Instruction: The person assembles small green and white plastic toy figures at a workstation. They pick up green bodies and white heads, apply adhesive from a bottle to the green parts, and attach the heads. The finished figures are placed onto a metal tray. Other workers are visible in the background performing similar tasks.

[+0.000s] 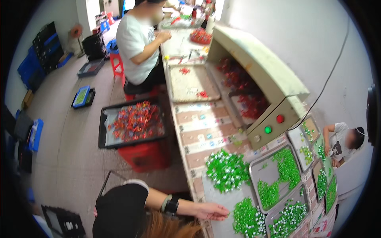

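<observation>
My left hand (213, 211) reaches in over the worktable from a black sleeve, with a dark band on the wrist. Its fingers are drawn together at the tips, beside a pile of small green pieces with white round parts (248, 218). What the fingertips hold, if anything, is too small to make out. Farther along lies a larger heap of green and white pieces (226, 169) on a pale sheet (212, 194). Hair covers the lower edge, and my right hand does not show.
Metal trays of green pieces (254, 174) stand right of the heaps. Beyond them is a beige tunnel-shaped machine (258, 59) with red pieces inside. A black crate of red pieces (102, 127) sits left of the table. Two other people (135, 43) (337, 139) sit at tables.
</observation>
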Tool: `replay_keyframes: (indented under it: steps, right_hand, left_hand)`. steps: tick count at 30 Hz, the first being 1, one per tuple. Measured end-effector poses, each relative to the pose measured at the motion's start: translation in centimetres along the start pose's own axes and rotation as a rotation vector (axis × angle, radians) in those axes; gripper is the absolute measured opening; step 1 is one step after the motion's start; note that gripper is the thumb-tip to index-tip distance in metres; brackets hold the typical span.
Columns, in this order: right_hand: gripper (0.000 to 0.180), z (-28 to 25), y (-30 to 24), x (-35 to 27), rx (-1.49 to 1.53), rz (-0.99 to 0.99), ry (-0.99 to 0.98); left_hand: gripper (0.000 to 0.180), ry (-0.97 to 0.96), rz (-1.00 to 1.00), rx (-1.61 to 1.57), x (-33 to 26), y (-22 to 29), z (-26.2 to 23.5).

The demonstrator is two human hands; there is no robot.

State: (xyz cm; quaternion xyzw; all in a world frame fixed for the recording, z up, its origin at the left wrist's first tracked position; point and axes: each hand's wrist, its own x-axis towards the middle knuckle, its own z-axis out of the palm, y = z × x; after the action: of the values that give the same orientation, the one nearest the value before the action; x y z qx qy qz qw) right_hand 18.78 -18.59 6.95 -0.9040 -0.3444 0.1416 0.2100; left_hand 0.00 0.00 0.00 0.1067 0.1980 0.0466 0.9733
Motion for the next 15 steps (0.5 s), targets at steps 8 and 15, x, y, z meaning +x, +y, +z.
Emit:
replay_keyframes:
  steps: [8, 15]
  right_hand:
    - [0.030, 2.4, 1.9, -0.2, -0.322, -0.176, 0.215]
    - [0.035, 2.2, 1.7, 1.5, -0.200, -0.102, 0.067]
  left_hand:
    - [0.014, -0.031, 0.001, -0.081, 0.3, -2.5, -0.8]
    - [0.013, -0.066, -0.031, 0.002, 1.0, -2.1, -0.9]
